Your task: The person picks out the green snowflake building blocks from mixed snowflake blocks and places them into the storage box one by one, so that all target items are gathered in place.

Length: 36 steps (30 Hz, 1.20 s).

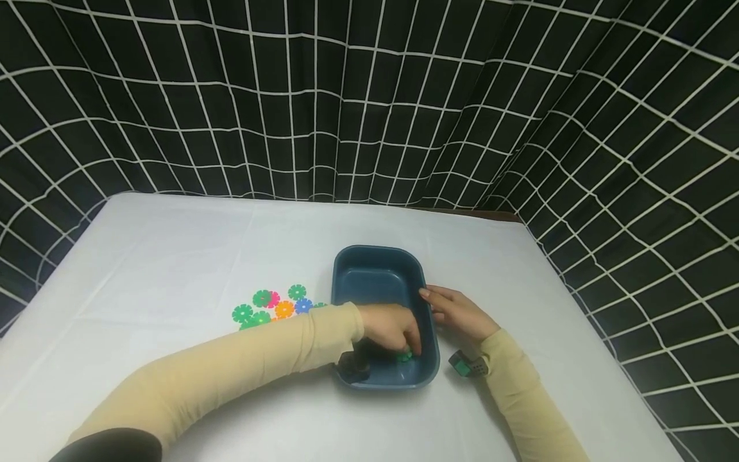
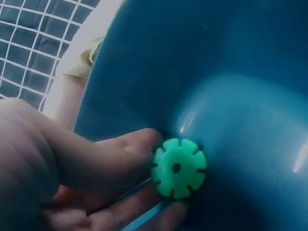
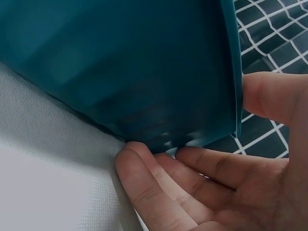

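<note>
By the left hand (image 1: 389, 326), a green disc (image 2: 179, 168) is being pinched inside the blue tub (image 1: 375, 263), towards its five o'clock. At three o'clock, the tub's outer wall is being touched by the right hand (image 1: 458, 312), fingers loosely extended; light, steady bracing would probably be helping. Some tub floor is being hidden by the left sleeve (image 1: 260, 346). At nine o'clock, loose coloured discs (image 1: 284, 309) are being carried by the desk (image 1: 288, 423).

My small bright-green plastic disc (image 2: 186, 169), round with a notched edge and a central hole, is pinched at my left hand's (image 1: 390, 326) fingertips, inside the near right part of a deep rectangular blue plastic tray (image 1: 369, 282). The round-cornered tray sits upright on the bench, long sides running near to far, my right hand (image 1: 462, 313) touching its right side.
</note>
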### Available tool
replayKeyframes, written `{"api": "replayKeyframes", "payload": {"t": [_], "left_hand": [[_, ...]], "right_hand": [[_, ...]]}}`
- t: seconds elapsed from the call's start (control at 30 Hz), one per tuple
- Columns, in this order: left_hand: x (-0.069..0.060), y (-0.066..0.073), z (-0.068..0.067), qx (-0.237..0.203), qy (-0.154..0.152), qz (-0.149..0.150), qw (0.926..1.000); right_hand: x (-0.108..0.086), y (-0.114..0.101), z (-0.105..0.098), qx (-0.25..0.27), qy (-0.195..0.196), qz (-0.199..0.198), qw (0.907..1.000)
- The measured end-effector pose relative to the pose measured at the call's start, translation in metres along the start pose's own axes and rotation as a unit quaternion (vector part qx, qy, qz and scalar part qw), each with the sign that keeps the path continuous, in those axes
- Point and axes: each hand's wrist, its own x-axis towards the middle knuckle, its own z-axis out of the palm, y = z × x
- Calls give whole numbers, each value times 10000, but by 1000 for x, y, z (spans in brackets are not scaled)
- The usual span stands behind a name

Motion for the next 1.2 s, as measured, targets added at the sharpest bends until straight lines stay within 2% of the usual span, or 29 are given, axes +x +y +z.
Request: {"api": "replayKeyframes", "payload": {"t": [0.2, 0.4, 0.53, 0.63, 0.77, 0.9, 0.97, 1.03, 1.13, 1.2], "left_hand": [[-3, 0, 0, -94, 47, -106, 9999], [-10, -4, -7, -51, 261, -14, 9996], [-25, -7, -23, -222, 652, 145, 9975], [-46, -16, -42, -694, 909, 225, 9932], [-81, -41, -69, -1209, 1365, -38, 9832], [-111, -80, -86, -1263, 1940, -613, 9709], [-121, -102, -88, -1192, 2140, -912, 9652], [-128, -121, -87, -1004, 2197, -1150, 9636], [-134, -143, -80, -571, 2129, -1209, 9679], [-136, -152, -74, -399, 2033, -1163, 9714]], "right_hand": [[1, 0, 1, -31, -1, -22, 10000], [3, -1, 0, -92, -8, 5, 10000], [4, -1, -1, -116, -30, 49, 9999], [4, 0, -1, -105, -43, 74, 9999], [2, 1, -1, -108, 6, 64, 9999], [2, 0, -2, -115, 13, 21, 9999], [3, 0, -3, -118, 18, 21, 9999], [3, 1, -3, -96, -1, 18, 10000], [3, 2, -2, -38, -4, 23, 10000], [4, 3, -2, -21, -24, 4, 10000]]}}
